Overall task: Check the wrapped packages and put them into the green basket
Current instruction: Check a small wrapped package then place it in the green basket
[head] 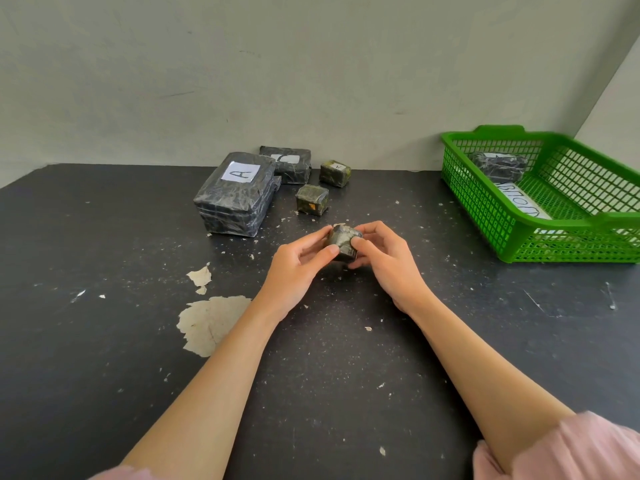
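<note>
Pink sleeve (561, 452) nearest; small package (341, 239) held mid-desk (104, 358).
Pinched on opposite faces by fingers (320, 234) of left hand (294, 271) and right hand (388, 265); probably light, stiff, slick under film; best gripped by flat sides; green basket (571, 221) well apart, right.

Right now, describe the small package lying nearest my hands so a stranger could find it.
Start at the big package marked A by the wall. Right of it sit two small cubes; the small package is the nearer one. Unlike the farther cube, it shows no white label on top, only an orange patch on its front.
</note>
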Available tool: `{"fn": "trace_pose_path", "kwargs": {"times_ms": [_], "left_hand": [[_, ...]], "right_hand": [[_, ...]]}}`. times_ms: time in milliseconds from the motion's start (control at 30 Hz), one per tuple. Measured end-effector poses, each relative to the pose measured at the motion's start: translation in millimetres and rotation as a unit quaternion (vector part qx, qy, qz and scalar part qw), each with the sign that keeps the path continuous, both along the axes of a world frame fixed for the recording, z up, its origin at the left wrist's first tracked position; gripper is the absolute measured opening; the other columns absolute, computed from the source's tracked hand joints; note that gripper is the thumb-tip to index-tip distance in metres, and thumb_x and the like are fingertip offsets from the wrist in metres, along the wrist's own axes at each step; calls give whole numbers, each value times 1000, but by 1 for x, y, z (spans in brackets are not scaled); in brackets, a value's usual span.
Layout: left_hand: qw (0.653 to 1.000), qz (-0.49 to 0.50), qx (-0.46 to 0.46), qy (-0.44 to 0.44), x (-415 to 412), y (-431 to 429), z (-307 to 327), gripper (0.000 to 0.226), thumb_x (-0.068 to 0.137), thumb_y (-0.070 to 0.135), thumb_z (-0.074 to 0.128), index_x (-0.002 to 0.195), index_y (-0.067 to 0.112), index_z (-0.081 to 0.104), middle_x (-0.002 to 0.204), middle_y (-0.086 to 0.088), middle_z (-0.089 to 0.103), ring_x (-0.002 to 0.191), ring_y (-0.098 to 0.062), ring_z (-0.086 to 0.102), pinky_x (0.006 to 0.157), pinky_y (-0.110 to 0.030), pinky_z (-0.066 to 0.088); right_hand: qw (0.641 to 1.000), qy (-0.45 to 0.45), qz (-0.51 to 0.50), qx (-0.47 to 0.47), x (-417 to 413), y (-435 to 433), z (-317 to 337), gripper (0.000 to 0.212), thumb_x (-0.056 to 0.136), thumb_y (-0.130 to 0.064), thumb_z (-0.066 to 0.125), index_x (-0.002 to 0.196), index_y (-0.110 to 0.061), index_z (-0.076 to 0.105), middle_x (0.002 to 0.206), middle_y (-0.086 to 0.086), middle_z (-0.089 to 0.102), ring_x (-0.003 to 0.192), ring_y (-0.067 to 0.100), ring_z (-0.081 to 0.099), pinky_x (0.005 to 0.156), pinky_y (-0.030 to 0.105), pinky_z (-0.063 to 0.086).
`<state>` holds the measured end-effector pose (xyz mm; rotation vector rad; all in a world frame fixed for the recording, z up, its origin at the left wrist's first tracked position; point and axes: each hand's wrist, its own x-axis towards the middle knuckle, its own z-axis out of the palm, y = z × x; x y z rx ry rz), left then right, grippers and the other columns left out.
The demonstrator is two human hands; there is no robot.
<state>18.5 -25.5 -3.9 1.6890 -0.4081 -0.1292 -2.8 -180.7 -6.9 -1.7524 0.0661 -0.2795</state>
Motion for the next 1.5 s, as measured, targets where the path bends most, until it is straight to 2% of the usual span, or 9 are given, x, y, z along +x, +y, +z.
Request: {"fn": "trace_pose_path", "kwargs": {"times_ms": [167,267,367,467,600,767,1000,1267,1500], "left_hand": [[956,114,132,-234,0,-1,-10,59,77,23,75,131,25,51,125,8,59,108,-7,57,91,-19,46],[935,109,166,-295,-2,-4,-11,62,76,30,75,132,24,50,124,7,58,109,-9,52,90,-19,42],[952,97,86,-276,-4,-9,-9,43,85,33,63,126,19,57,115,7,61,98,-2,55,83,-9,42],[950,105,69,-285,-2,-10,-10,30,91,13,56,120,10,63,108,-1,60,96,-4,56,80,-8,46],[946,106,80,-296,1,-8,-11,33,84,18,65,117,17,65,114,-1,50,97,-4,54,81,-15,50],[980,80,20,-180,-4,-10,-8,43,83,15,70,124,23,58,116,3,61,100,0,60,76,-11,50],[973,114,39,-196,-5,-10,-7,36,79,13,73,113,22,63,109,6,62,92,1,61,76,-12,51],[982,90,16,-167,-3,-8,-3,31,88,2,59,115,17,65,105,11,61,91,11,58,74,-4,45],[987,83,-40,-132,-2,-6,-4,37,87,-5,57,118,15,59,113,10,63,107,2,60,91,-12,46]], "right_hand": [[998,-10,-3,60,0,4,1,23,91,-19,58,114,-17,58,96,5,67,81,15,69,70,29,58],[993,2,-4,120,-2,0,3,25,90,-16,60,113,-11,53,87,8,70,72,14,69,67,25,57],[978,18,5,210,-1,-7,5,19,92,-11,55,110,-3,55,94,11,68,76,15,67,72,26,55],[979,24,38,199,-1,-11,5,20,94,-12,51,109,-5,63,101,11,68,91,19,66,83,30,53],[980,28,81,178,-3,-10,7,21,91,-20,56,107,-10,65,97,6,71,90,15,68,82,28,53],[980,24,78,183,-3,-9,8,19,91,-15,56,106,-8,66,95,6,73,87,16,69,77,26,55],[981,29,79,174,-3,-9,8,24,89,-11,59,111,-2,63,100,12,71,88,19,69,78,28,56],[983,39,67,169,-1,-10,6,24,86,-11,63,110,-6,64,107,12,70,96,22,68,86,35,54],[994,46,45,90,2,-7,4,34,81,-20,70,114,-18,61,113,4,68,106,17,64,98,38,48]]}}
